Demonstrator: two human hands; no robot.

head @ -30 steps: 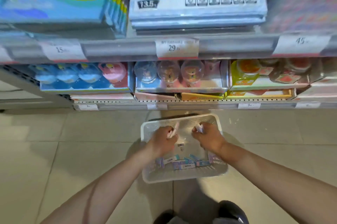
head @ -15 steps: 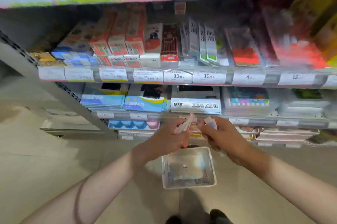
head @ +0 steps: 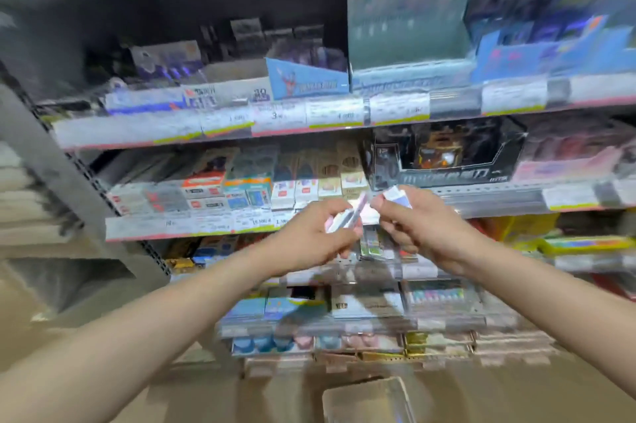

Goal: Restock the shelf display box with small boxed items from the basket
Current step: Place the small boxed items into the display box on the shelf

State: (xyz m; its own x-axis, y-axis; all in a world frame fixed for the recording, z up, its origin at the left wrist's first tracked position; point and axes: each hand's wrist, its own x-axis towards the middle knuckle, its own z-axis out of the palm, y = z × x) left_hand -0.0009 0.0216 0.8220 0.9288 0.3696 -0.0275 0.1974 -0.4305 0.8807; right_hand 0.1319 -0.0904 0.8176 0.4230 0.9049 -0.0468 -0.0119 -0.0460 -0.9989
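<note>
Both hands are raised before the shelves: the left hand [head: 309, 236] grips slim small boxes [head: 346, 217], the right hand [head: 418, 226] one more [head: 397, 196]. Blur hides which display box is meant, probably higher; the person should align each box upright before insertion; the basket [head: 366, 400] sits below

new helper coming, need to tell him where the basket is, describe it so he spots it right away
Follow the shelving down to the tiled floor. The basket sits there, below the person's raised hands. It is the only pale, open-topped rectangular tub; everything else is boxed stock on shelves.
</note>
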